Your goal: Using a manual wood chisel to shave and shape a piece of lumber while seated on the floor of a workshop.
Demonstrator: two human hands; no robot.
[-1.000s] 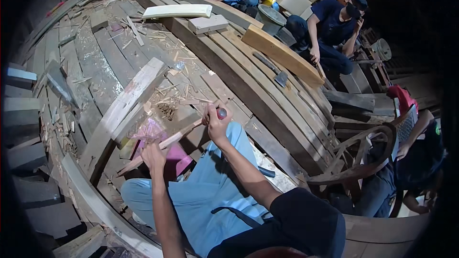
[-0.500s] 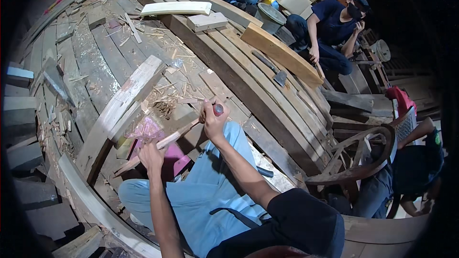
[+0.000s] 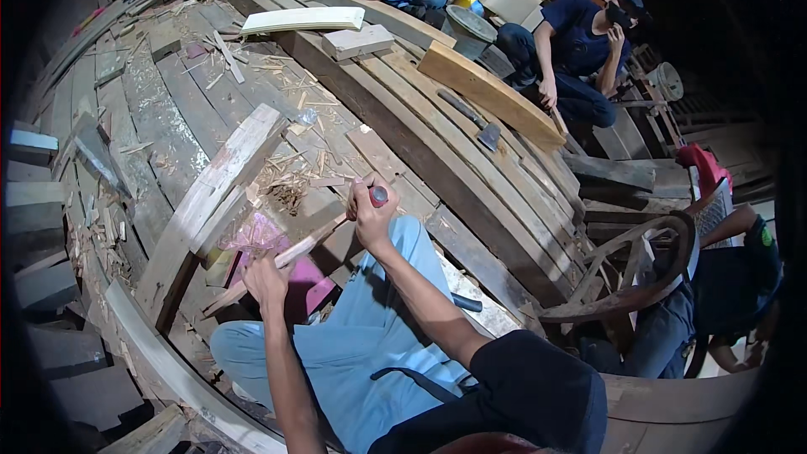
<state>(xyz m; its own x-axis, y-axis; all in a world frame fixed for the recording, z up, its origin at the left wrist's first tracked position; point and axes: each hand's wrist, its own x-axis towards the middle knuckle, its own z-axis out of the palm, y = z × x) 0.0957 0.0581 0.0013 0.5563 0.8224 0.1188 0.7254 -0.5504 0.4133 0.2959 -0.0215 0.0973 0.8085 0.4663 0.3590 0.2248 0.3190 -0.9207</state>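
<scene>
My left hand (image 3: 266,282) is closed around a narrow wooden stick (image 3: 304,245), which lies slantwise in front of my bent legs. At the stick's upper right end, my right hand (image 3: 370,217) grips a red-handled tool (image 3: 379,196). Its rounded butt faces up, and my fingers hide the rest, so the tool's kind does not show. A pink sheet or board (image 3: 309,287) lies under the stick, between my hands and the floor. Close to the left hand, a thick timber block (image 3: 214,181) slopes up and away.
Wood shavings (image 3: 286,189) litter the plank floor beyond my hands. Long stacked beams (image 3: 437,164) run diagonally to the right, with an axe (image 3: 471,118) on top. A curved wooden frame (image 3: 622,286) stands at the right. Other people sit at the back and right.
The handle's butt has tilted a little in my right hand. My left hand stays at nearly the same place on the stick. The whole view has shifted slightly.
</scene>
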